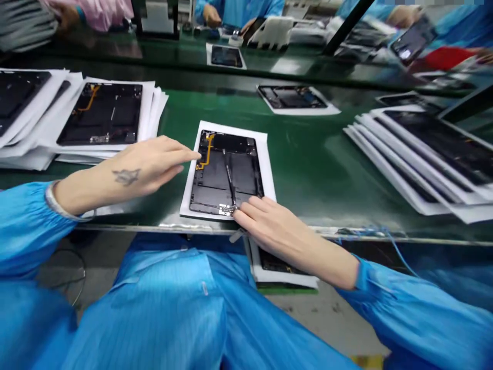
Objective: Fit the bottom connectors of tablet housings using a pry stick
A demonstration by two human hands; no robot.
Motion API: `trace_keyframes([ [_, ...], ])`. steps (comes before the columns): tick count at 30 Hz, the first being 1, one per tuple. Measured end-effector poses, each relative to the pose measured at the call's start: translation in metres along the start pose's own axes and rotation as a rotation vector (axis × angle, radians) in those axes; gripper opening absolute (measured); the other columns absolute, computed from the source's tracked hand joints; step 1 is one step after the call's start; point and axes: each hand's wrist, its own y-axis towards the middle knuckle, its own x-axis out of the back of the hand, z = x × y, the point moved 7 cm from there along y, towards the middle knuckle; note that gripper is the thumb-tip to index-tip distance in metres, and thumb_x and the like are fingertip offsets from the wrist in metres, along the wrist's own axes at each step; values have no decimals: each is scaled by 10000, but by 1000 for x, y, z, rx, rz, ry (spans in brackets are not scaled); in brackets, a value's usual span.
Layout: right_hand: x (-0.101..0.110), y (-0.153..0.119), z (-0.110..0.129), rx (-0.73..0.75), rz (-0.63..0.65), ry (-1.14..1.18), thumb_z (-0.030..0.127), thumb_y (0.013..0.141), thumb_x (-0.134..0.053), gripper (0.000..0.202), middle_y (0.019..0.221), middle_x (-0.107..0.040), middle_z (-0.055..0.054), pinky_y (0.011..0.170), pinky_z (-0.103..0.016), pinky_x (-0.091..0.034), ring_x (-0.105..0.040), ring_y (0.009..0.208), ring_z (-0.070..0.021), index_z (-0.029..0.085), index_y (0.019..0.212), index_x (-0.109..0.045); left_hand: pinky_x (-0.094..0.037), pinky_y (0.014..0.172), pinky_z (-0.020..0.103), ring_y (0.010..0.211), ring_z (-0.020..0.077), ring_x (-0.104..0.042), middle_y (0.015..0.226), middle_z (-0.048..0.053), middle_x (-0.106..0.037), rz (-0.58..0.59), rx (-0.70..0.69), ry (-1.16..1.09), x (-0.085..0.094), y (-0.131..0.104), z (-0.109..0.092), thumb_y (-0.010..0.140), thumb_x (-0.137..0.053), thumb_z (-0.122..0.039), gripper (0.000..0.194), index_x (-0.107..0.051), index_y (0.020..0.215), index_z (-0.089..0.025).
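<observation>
A black tablet housing (242,173) lies open-side up on a white sheet (269,164) in front of me. An orange flex cable (209,149) runs along its upper left side. My left hand (154,162) reaches in from the left, index finger stretched out with its tip at the housing's left edge, near the cable. A thin dark strip (230,177) slants down the housing's middle toward a small silver part (226,208) at the bottom edge. My right hand (265,221) is closed at the lower right corner, fingertips by that part. What it pinches is hidden. A small grey piece (236,235) shows below it.
Stacks of housings with white sheets stand at left (102,115) and right (431,169). Single housings lie farther back (292,97) and on a raised ledge (225,56). Another housing (277,262) sits below the table's front edge. Co-workers' hands (211,16) work across the table.
</observation>
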Motion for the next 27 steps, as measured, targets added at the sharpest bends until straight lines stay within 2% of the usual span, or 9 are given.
trace_keyframes([
  [3, -1, -9, 8, -13, -69, 4, 21, 925, -460, 222, 730, -544, -36, 646, -316, -284, -430, 691, -197, 187, 804, -542, -510, 771, 321, 891, 206, -642, 1081, 92, -650, 111, -38, 1, -25, 2, -12, 1027, -380, -255, 334, -626, 1247, -207],
  [5, -1, -12, 10, -21, -95, 3, 21, 923, -456, 227, 720, -540, -35, 643, -316, -281, -430, 688, -198, 187, 795, -544, -482, 700, 297, 817, 189, -617, 1021, 86, -627, 158, -74, 2, -36, 0, -21, 1035, -388, -240, 282, -638, 1152, -180],
  [8, 2, -13, 11, -28, -129, 15, 23, 919, -452, 227, 725, -545, -41, 633, -318, -280, -426, 677, -196, 184, 787, -544, -463, 711, 277, 842, 178, -603, 1022, 76, -597, 206, -121, -73, -42, 0, -34, 1032, -431, -230, 207, -629, 1048, -170],
  [11, 3, -14, 9, -39, -114, 51, 42, 925, -450, 226, 724, -544, -37, 629, -320, -284, -431, 669, -195, 194, 781, -536, -443, 730, 252, 836, 154, -576, 984, 46, -567, 300, -88, -173, -47, 3, -41, 1015, -466, -181, 147, -603, 961, -172],
  [15, 12, -12, 3, -82, -106, 166, 161, 993, -434, 194, 763, -571, -44, 636, -329, -313, -469, 710, -203, 192, 851, -564, -415, 699, 238, 792, 143, -523, 947, 31, -521, 382, -112, -213, -52, 9, -44, 999, -449, -131, 145, -558, 916, -181],
  [18, 25, -5, 1, -167, -228, 336, 216, 1026, -416, 204, 791, -589, -56, 652, -337, -354, -487, 745, -205, 171, 930, -590, -427, 770, 265, 872, 179, -526, 977, 52, -537, 377, -220, -238, -54, 10, -48, 946, -410, -52, 188, -533, 958, -193],
  [20, 28, 2, 2, -246, -344, 468, 177, 1015, -436, 181, 803, -596, -54, 668, -328, -383, -482, 747, -194, 171, 931, -597, -432, 796, 290, 885, 193, -522, 978, 62, -549, 354, -214, -260, -55, 10, -48, 942, -392, -50, 185, -511, 954, -192],
  [23, 21, 14, 8, -361, -470, 527, 135, 995, -474, 157, 854, -632, -67, 693, -328, -406, -481, 773, -194, 157, 942, -620, -419, 697, 271, 735, 151, -493, 853, 24, -541, 238, -65, -349, -54, 9, -43, 1019, -395, -175, 151, -490, 903, -191],
  [27, 2, 30, 17, -430, -472, 459, 201, 1007, -500, 168, 868, -662, -78, 687, -352, -381, -478, 795, -209, 143, 954, -648, -412, 621, 226, 681, 106, -538, 822, -17, -565, 113, 191, -558, -59, -1, -35, 1028, -468, -291, 112, -503, 969, -203],
])
